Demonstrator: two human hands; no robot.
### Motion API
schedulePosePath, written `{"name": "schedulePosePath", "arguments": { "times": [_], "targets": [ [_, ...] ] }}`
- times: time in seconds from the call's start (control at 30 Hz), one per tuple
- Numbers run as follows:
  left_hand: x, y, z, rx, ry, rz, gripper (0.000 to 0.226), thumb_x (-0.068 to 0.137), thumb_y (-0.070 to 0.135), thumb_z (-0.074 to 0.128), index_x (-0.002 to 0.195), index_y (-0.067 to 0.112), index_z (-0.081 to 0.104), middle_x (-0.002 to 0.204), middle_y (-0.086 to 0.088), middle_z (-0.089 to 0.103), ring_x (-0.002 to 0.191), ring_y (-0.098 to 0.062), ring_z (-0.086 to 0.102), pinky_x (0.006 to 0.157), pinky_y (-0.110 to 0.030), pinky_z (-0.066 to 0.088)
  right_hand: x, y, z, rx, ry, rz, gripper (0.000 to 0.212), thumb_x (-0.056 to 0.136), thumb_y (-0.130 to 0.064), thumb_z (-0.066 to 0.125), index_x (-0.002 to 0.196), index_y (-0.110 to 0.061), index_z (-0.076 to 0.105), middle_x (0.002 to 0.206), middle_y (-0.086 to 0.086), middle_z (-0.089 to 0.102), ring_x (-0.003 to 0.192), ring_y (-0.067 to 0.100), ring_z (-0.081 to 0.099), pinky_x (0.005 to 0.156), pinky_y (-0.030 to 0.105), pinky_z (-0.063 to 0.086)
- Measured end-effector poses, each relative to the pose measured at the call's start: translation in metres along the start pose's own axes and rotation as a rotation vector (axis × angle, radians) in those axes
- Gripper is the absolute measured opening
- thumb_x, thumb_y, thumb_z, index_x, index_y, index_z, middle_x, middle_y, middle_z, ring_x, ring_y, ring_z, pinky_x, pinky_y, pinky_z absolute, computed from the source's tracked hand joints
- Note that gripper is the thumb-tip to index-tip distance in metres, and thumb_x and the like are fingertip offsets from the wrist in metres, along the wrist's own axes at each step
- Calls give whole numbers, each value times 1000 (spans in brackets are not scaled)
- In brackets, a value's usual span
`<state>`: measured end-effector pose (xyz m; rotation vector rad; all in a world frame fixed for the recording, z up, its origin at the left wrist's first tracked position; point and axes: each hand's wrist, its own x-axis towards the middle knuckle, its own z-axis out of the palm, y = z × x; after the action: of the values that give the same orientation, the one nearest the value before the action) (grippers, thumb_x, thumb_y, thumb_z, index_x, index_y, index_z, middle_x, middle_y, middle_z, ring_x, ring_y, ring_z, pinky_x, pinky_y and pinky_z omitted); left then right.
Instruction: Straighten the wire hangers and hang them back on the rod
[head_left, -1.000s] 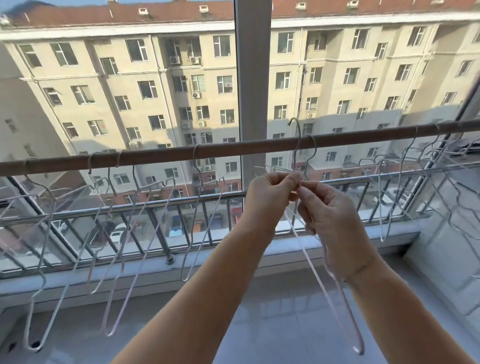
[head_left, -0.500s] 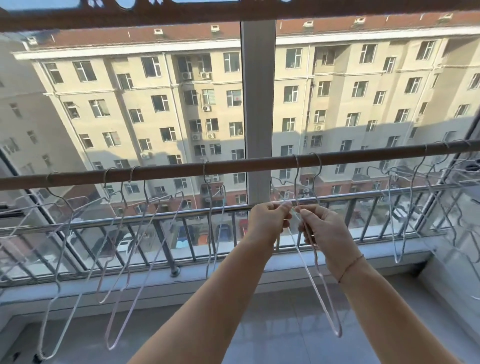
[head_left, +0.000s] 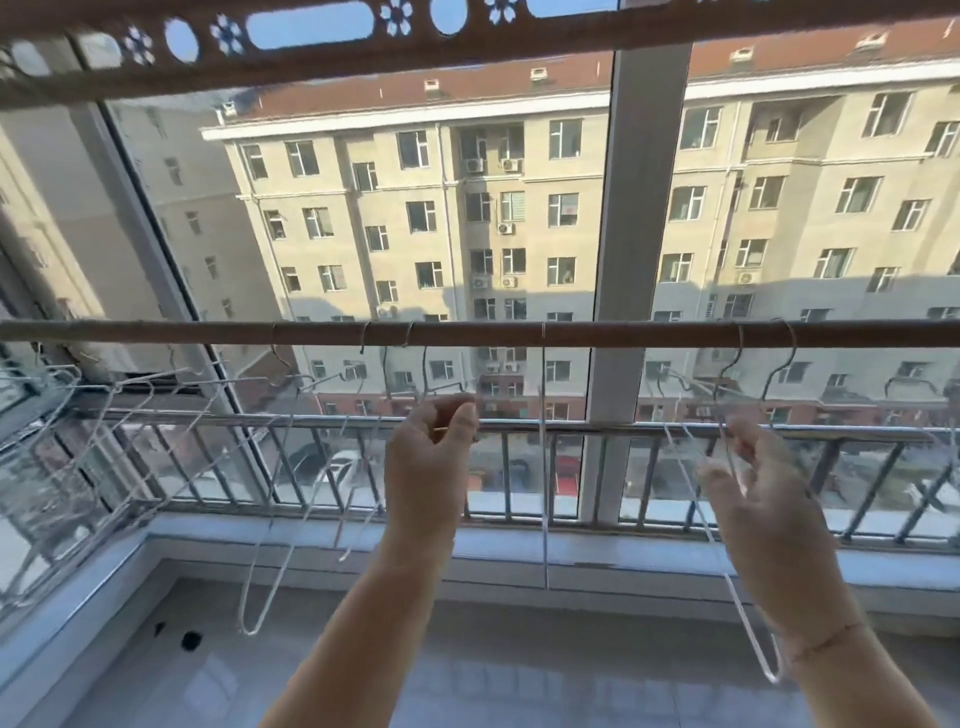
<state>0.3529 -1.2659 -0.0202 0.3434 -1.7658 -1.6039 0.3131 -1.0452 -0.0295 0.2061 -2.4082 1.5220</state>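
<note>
Bent hanger hooks the rod already — right hand fingers curl loosely round its wires, likely steadying it. Left hand fingers pinch near the next hanger — grip unclear

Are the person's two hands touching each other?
No, the left hand and right hand are raised well apart, with a hanger hanging from the rod between them.
</note>
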Motion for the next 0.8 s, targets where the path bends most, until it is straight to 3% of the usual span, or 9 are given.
{"name": "schedulePosePath", "arguments": {
  "times": [0.07,0.13,0.2,0.27,0.37,0.53,0.6,0.67,0.8],
  "targets": [
    [12,-6,-18,13,82,0,16,90,17,57,86,30,66,75,7,68,61,5,59,53,-7,45,-16,-25,18,94,10,-122,36,88,-17,52,123,-23,50,122,2,56,107,7,53,93,21,41],
    [21,-13,-29,48,94,-6,15,91,17,56,94,27,66,79,10,68,61,12,59,55,-2,44,-32,-49,44,223,-107,-179,27,85,-16,54,110,-27,57,107,-7,63,97,-3,59,83,9,46],
    [30,-21,-37,89,51,-21,19,91,16,55,106,19,66,90,7,70,79,11,61,71,-7,49,-44,-65,82,313,-284,-144,23,86,-16,55,106,-27,60,99,-9,66,94,-1,62,83,12,49],
    [41,-25,-44,151,-11,-51,24,90,15,54,109,23,65,110,4,66,104,-6,60,87,-18,46,-50,-73,126,298,-395,-68,21,87,-17,56,106,-24,59,100,-10,65,93,2,62,83,16,49],
    [55,-30,-54,153,-118,-130,33,89,14,51,120,21,61,112,5,63,99,-8,58,84,-18,41,-53,-78,182,313,-482,84,23,88,-19,57,111,-17,56,96,-4,65,81,4,61,70,14,45],
    [71,-35,-68,88,-295,-310,34,90,13,46,122,10,55,114,-21,61,104,-33,59,95,-45,49,-59,-86,227,403,-402,179,6,86,-13,57,91,-13,60,65,4,65,58,14,58,53,22,41],
    [75,-36,-71,-9,-339,-403,31,91,15,46,121,14,55,103,-11,64,96,-25,61,93,-47,51,-61,-89,230,420,-337,150,8,85,-9,55,85,-14,62,56,-4,63,52,8,56,51,20,42],
    [81,-35,-70,-64,-373,-455,23,91,17,48,112,16,58,93,-5,65,85,-20,62,84,-41,55,-59,-95,229,432,-288,116,13,85,-7,54,81,-15,63,52,-7,62,50,3,55,51,18,42],
    [96,-26,-54,-198,-411,-483,18,91,11,47,81,12,62,74,-7,63,62,-19,60,57,-31,54,-38,-106,221,407,-185,86,16,88,-8,51,85,-7,66,64,4,64,57,9,58,57,28,49]
  ]
}}
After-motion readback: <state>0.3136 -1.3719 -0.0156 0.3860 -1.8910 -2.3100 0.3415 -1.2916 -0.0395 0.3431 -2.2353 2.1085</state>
